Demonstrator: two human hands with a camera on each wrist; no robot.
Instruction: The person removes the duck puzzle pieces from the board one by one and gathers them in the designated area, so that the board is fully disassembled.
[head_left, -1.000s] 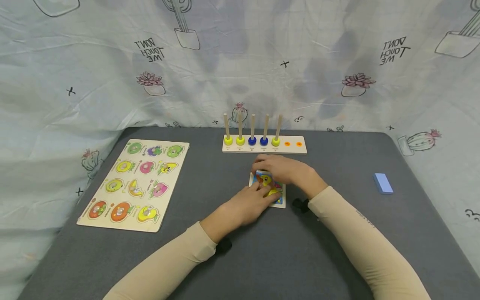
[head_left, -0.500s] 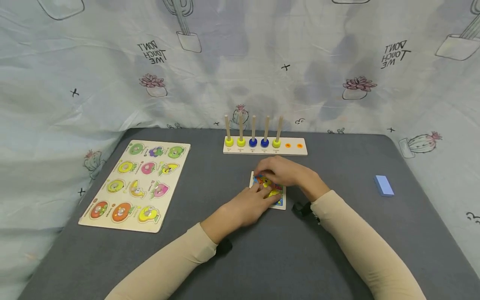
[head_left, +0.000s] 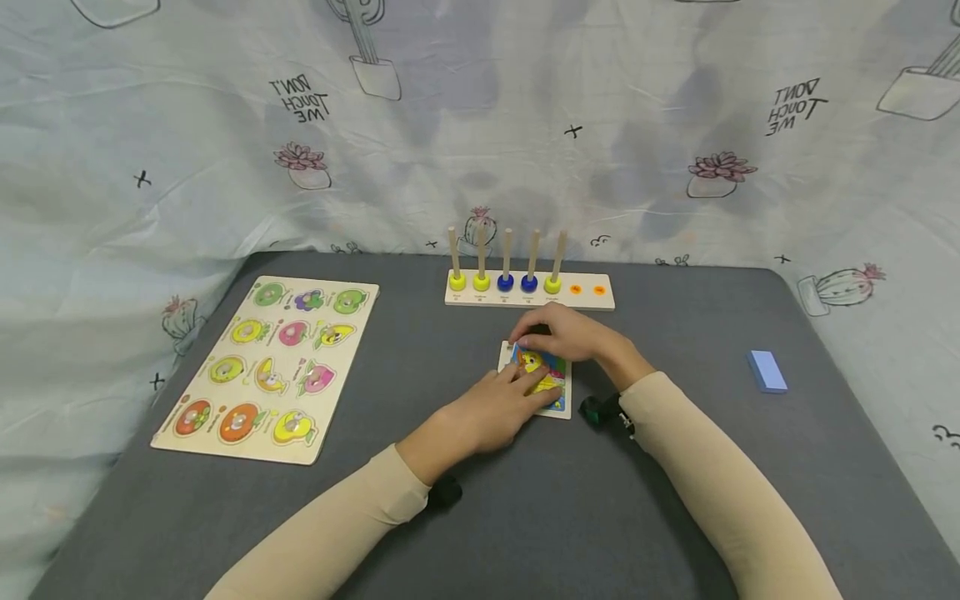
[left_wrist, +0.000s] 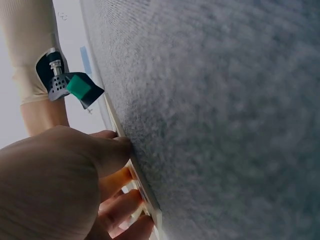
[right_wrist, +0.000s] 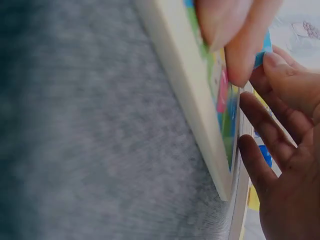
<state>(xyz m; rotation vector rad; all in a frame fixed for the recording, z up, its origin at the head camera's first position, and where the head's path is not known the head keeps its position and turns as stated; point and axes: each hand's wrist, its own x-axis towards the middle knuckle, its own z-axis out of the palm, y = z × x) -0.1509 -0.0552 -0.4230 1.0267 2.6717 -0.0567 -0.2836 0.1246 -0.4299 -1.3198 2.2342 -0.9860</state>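
Observation:
A small picture puzzle with a yellow duck-like figure and a pale wooden frame lies in the middle of the table. My left hand rests on it from the near left, fingers spread over the yellow figure. In the left wrist view the left thumb lies along the frame's near edge. At the puzzle's far side, my right hand pinches a blue-edged puzzle piece between thumb and forefinger, while its other fingers stay extended. Most of that piece is hidden by the fingers.
Behind the puzzle stands a wooden peg board with upright pegs and yellow and blue rings. A fruit puzzle board lies at the left. A blue block sits at the right. A printed curtain hangs along the back.
My right hand dipped over the upper part of the puzzle, then drew back slightly toward its far edge, uncovering more of the picture. My left hand has stayed almost still on the puzzle.

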